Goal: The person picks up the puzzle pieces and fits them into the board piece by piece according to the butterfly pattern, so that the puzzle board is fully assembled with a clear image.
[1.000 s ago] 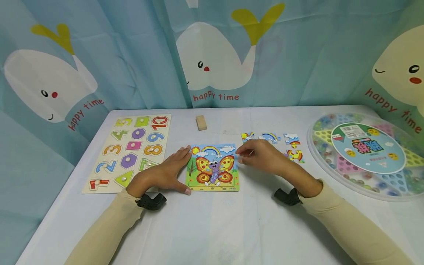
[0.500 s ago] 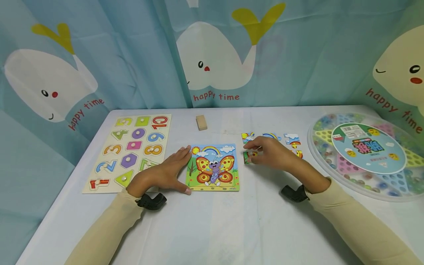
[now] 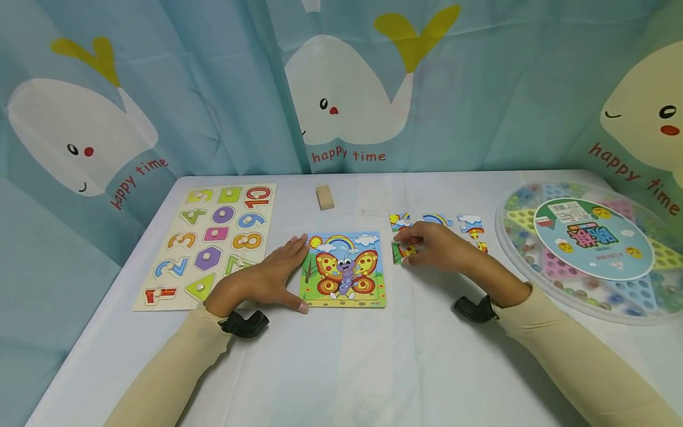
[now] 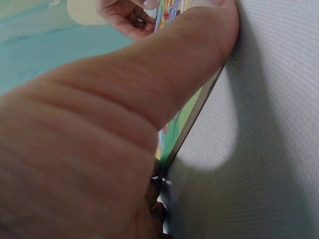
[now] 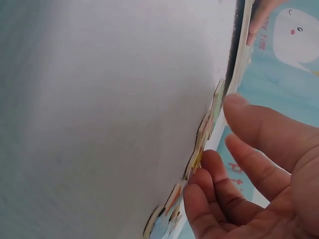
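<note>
The butterfly puzzle board (image 3: 342, 270) lies flat on the table. My left hand (image 3: 258, 283) rests along its left side, fingers stretched toward the upper left corner and thumb at the lower left one. In the left wrist view the thumb (image 4: 199, 37) lies at the board's edge (image 4: 192, 117). My right hand (image 3: 440, 249) is over loose puzzle pieces right of the board, thumb and forefinger parted around a green-and-red piece (image 3: 398, 254). The right wrist view has the hand (image 5: 259, 174) beside the pieces (image 5: 199, 137), its other fingers loosely bent. The palm hides some pieces.
A number-and-shape board (image 3: 216, 235) lies at the left, and a wooden block (image 3: 324, 197) behind the puzzle. Sun (image 3: 399, 222), rainbow (image 3: 434, 219) and cloud (image 3: 471, 224) pieces form the back row. A round marble game (image 3: 592, 240) fills the right side.
My right hand has moved right, from the board's right edge to the loose pieces, and the green-and-red piece now shows there. My left hand has stayed in place.
</note>
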A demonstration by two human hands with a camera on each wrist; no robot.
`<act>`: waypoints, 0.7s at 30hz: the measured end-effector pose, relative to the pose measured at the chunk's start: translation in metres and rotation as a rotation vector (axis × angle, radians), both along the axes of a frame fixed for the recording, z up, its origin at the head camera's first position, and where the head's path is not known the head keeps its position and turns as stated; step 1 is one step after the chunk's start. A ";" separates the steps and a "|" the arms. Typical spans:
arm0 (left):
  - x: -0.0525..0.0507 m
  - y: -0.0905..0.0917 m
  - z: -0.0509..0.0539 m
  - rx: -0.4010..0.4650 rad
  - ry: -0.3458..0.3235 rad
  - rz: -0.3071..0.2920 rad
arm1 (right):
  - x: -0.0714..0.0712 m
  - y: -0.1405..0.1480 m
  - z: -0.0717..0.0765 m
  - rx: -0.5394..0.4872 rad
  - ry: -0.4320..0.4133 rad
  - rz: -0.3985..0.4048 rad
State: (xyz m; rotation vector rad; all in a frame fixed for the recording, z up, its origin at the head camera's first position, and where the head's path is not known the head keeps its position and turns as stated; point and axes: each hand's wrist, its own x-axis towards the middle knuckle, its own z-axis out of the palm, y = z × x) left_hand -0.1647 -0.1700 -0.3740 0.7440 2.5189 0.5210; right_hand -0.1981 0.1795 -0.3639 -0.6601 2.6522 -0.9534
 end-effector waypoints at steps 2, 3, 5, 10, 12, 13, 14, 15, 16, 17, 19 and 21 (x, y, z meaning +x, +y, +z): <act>0.000 0.000 0.000 -0.002 -0.001 0.001 | 0.001 0.000 0.000 0.007 -0.006 0.001; 0.000 0.000 0.000 -0.003 -0.001 0.001 | 0.001 -0.001 0.001 0.007 -0.007 0.000; 0.000 0.000 -0.001 -0.004 -0.001 0.002 | 0.003 -0.001 0.001 0.014 0.004 0.003; -0.001 0.000 -0.002 -0.014 -0.003 0.006 | 0.002 -0.002 0.000 0.041 0.042 0.003; -0.001 0.000 -0.002 -0.016 -0.002 0.006 | 0.001 -0.002 0.000 0.049 0.056 0.008; -0.001 -0.001 -0.002 -0.017 -0.002 0.006 | 0.000 -0.002 0.000 0.053 0.059 0.010; -0.001 -0.001 -0.002 -0.021 -0.003 0.008 | 0.000 -0.003 0.000 0.056 0.057 0.012; -0.001 -0.001 -0.002 -0.021 -0.002 0.007 | 0.000 -0.003 0.000 0.059 0.054 0.014; -0.001 -0.001 -0.002 -0.021 -0.003 0.007 | 0.000 -0.004 0.000 0.061 0.049 0.014; -0.001 -0.001 -0.002 -0.016 -0.002 0.005 | 0.000 -0.004 0.001 0.064 0.042 0.013; -0.001 0.000 -0.002 -0.016 -0.003 0.004 | 0.000 -0.005 0.002 0.070 0.020 0.006; -0.001 0.000 -0.002 -0.015 -0.003 0.004 | -0.001 -0.006 0.002 0.078 0.001 -0.003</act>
